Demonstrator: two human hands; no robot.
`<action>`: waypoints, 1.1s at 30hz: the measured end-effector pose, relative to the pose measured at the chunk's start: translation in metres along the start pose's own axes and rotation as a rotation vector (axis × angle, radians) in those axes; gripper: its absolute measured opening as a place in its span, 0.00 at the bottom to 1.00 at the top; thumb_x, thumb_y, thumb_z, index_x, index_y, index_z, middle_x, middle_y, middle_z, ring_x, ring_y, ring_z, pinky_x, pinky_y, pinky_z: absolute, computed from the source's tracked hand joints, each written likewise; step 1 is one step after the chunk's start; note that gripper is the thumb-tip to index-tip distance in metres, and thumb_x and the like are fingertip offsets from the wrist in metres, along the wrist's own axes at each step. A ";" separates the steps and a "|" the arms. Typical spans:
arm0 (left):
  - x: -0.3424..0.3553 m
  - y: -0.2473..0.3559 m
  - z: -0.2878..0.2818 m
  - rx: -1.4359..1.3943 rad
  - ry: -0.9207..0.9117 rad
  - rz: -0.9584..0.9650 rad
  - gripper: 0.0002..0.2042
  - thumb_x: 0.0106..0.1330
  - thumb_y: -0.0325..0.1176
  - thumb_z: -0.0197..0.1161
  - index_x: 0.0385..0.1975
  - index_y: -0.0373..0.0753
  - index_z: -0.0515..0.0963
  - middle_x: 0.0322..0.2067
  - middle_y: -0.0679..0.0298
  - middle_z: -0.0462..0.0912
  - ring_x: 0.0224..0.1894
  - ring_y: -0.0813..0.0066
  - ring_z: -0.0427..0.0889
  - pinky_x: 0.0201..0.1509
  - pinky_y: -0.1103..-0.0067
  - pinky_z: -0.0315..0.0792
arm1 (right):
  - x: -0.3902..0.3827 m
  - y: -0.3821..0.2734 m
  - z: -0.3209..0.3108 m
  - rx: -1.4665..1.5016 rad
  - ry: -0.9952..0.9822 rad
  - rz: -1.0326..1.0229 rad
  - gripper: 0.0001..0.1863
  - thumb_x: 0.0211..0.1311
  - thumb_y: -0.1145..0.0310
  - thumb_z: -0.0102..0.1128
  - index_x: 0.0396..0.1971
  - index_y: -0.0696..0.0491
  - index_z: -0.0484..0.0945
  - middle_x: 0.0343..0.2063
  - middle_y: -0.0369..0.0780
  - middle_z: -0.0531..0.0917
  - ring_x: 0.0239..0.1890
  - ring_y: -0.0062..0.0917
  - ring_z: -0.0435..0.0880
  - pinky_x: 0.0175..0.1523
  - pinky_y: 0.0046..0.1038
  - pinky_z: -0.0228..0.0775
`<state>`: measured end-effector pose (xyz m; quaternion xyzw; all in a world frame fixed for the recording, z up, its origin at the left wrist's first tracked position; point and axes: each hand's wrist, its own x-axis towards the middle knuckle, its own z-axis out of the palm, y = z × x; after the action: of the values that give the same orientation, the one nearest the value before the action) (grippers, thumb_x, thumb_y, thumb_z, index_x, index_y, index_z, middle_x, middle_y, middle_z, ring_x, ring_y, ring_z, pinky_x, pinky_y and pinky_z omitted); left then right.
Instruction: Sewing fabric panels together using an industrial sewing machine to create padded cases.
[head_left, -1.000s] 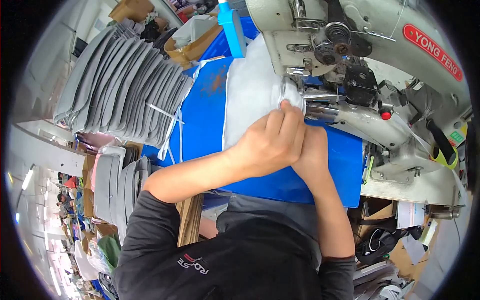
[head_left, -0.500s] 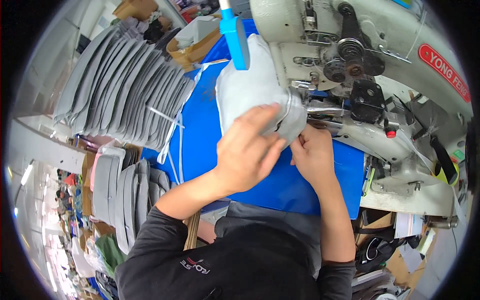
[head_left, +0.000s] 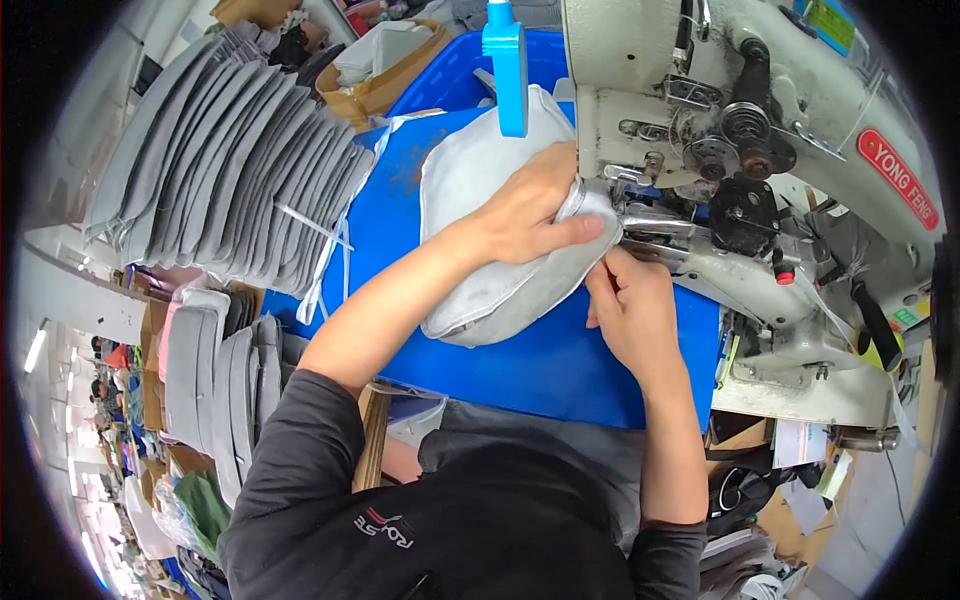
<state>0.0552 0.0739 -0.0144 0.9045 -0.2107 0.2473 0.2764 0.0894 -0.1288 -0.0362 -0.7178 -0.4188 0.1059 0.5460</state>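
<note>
A pale grey padded fabric piece (head_left: 475, 160) with piped edges lies on the blue work surface (head_left: 380, 250), its bunched edge at the sewing machine's presser foot (head_left: 622, 178). My left hand (head_left: 530, 205) lies over it with the thumb on the rolled edge; its other fingers bend over the piece beside the foot, their tips partly hidden. Just below the machine's cylinder arm (head_left: 655, 225), my right hand (head_left: 625, 305) is pinched on the piece's lower right edge.
A tall stack of grey pieces (head_left: 215, 140) stands at the left, with more grey stacks (head_left: 200, 370) below. A blue brush (head_left: 508, 75) hangs near a blue crate (head_left: 430, 95) and a cardboard box (head_left: 370, 100). Scissors (head_left: 880, 330) rest by the machine (head_left: 820, 120) at right.
The fabric piece has swung round, its lower part now spreading down-left over the blue surface. My left hand went down-left, then moved up onto the piece by the foot. My right hand stays low.
</note>
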 end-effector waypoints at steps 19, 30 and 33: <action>0.015 0.051 -0.024 0.355 -0.286 -0.555 0.24 0.73 0.48 0.49 0.41 0.26 0.74 0.32 0.40 0.78 0.40 0.39 0.75 0.48 0.59 0.68 | 0.004 -0.004 -0.025 0.293 0.013 0.165 0.11 0.66 0.78 0.53 0.22 0.60 0.74 0.14 0.30 0.74 0.15 0.10 0.70 0.20 0.17 0.59; 0.011 0.051 -0.018 -0.060 -0.202 -0.665 0.37 0.59 0.57 0.61 0.48 0.22 0.70 0.45 0.34 0.77 0.55 0.43 0.76 0.58 0.64 0.69 | -0.013 -0.011 -0.016 0.558 -0.020 0.198 0.08 0.71 0.74 0.53 0.28 0.56 0.74 0.21 0.25 0.72 0.24 0.05 0.65 0.27 0.14 0.56; 0.001 0.047 -0.011 -0.140 -0.087 -0.588 0.35 0.60 0.54 0.60 0.49 0.21 0.67 0.46 0.33 0.75 0.56 0.43 0.75 0.59 0.65 0.68 | -0.017 -0.013 -0.015 0.534 -0.098 0.199 0.09 0.72 0.74 0.50 0.28 0.56 0.73 0.22 0.26 0.72 0.25 0.06 0.65 0.28 0.15 0.57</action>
<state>0.0280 0.0448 0.0125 0.9152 0.0319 0.1029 0.3884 0.0812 -0.1512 -0.0240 -0.5802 -0.3294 0.2999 0.6818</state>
